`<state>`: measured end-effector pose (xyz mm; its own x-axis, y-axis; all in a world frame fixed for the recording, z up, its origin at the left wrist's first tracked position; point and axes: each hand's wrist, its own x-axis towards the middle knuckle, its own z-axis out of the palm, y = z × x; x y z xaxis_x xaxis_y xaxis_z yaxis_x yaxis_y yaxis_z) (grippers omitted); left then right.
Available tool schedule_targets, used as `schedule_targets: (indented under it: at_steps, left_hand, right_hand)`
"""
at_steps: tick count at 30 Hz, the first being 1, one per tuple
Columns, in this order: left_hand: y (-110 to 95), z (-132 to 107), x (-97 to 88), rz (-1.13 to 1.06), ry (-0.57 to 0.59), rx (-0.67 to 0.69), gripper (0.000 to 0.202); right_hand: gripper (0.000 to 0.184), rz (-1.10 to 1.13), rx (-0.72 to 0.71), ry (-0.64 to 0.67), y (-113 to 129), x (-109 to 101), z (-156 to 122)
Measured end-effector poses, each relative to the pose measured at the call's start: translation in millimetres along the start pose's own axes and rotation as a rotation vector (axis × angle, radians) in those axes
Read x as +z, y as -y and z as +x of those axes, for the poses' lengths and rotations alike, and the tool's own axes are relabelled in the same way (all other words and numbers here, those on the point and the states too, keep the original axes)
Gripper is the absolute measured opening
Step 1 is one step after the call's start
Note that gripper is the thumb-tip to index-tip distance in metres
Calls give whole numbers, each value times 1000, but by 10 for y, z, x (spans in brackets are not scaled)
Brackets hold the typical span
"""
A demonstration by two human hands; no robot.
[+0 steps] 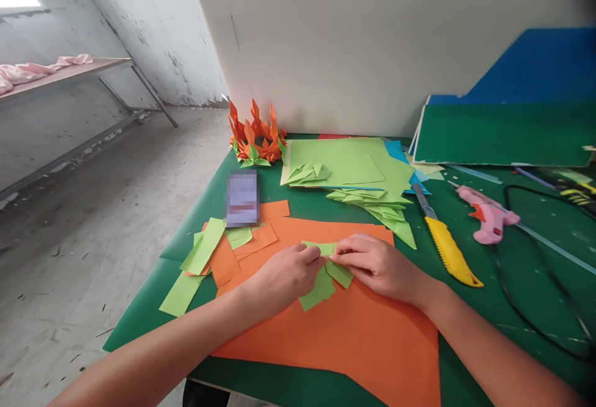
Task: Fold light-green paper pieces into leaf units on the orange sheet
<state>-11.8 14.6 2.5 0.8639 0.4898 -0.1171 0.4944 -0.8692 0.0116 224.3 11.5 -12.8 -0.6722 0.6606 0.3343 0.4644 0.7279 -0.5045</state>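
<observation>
My left hand [295, 270] is closed, its fingertips pinching a light-green piece of paper [317, 292] over an orange sheet [372, 339]. Facing it, my right hand [375, 264] pinches the same green paper near its upper edge with thumb and forefinger. A narrower green flap [339, 275] slants out below the right fingertips; whether it is a fold or a separate strip I cannot tell. Part of the paper is hidden by my fingers. Left of my hands lie loose green strips [205, 249] and orange paper pieces [224, 263].
Behind stand an orange paper crown [256, 137] and a blurred phone-like rectangle [243, 198]. Green sheets [354, 159] and folded green pieces [391, 208] lie at the back. On the right are a yellow-handled knife [449, 252], a pink glue gun [488, 211] with its cord, and green boards [503, 134].
</observation>
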Motion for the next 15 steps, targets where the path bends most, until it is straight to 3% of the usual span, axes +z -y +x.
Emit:
schedule_targets:
  at_steps: [7, 15]
  left_hand:
    - [-2, -10, -73, -110, -43, -31, 32]
    - [47, -22, -96, -85, -97, 99, 30]
  right_hand:
    - [27, 11, 10, -2, -14, 18, -8]
    - [27, 14, -2, -2, -27, 21, -14]
